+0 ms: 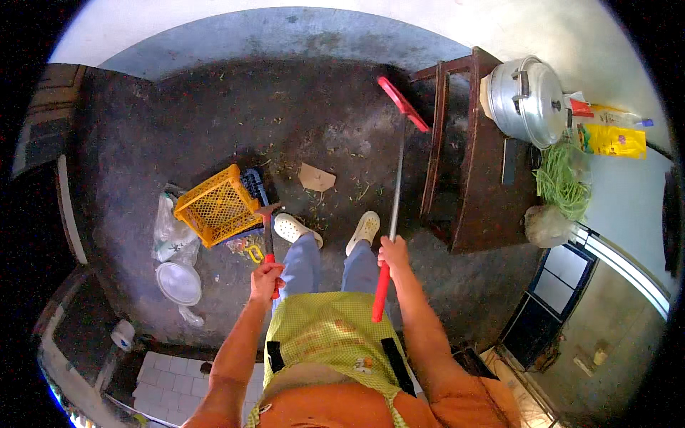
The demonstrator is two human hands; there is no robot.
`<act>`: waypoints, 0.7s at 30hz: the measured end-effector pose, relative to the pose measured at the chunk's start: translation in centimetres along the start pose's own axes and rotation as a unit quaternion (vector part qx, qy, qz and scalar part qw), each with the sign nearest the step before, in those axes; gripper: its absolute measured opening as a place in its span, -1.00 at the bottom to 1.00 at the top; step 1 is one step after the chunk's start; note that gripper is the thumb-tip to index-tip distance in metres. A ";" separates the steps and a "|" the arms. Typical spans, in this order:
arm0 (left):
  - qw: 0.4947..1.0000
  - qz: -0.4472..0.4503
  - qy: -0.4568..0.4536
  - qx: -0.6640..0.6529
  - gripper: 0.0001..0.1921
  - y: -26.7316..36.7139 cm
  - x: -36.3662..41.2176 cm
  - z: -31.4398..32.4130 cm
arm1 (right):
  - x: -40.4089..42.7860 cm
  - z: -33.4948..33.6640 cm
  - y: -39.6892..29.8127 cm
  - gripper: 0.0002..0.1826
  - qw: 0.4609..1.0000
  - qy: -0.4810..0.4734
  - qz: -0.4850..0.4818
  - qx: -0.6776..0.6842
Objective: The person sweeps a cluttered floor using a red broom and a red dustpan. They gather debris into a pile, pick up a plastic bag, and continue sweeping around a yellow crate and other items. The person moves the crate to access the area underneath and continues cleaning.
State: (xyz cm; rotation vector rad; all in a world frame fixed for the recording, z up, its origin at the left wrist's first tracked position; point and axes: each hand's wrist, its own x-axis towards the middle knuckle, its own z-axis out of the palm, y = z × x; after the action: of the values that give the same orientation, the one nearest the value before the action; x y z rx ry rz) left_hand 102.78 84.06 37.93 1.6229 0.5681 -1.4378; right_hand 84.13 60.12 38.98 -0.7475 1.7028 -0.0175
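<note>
My left hand (266,280) is closed around the red grip of a hammer (269,235), whose rusty head points away from me beside a yellow plastic crate (217,206). In my right hand (393,254) is the red-handled metal pole of a squeegee-like floor tool (397,187). Its red crosspiece (402,104) lies far forward, near the dark wooden furniture. A piece of brown cardboard (317,177) and scattered green plant scraps lie on the dark floor ahead of my white clogs (364,232).
Left of the crate are a clear plastic bag (174,227) and a round whitish lid (179,283). At right, a dark wooden table (489,203) bears a large aluminium pot (527,101); green long beans (562,179) lie beyond it. White tiles (171,382) show at lower left.
</note>
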 end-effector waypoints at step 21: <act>1.000 0.019 -0.017 0.000 -0.86 0.4 -0.4 3.1 | 4.4 1.5 7.5 -0.82 0.989 0.106 -0.078 -0.066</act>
State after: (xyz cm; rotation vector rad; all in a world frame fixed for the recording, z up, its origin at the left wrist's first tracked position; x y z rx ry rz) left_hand 101.28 81.39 38.56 1.5983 0.5146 -1.4359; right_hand 81.65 64.48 31.79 -1.0060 1.8562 -0.0955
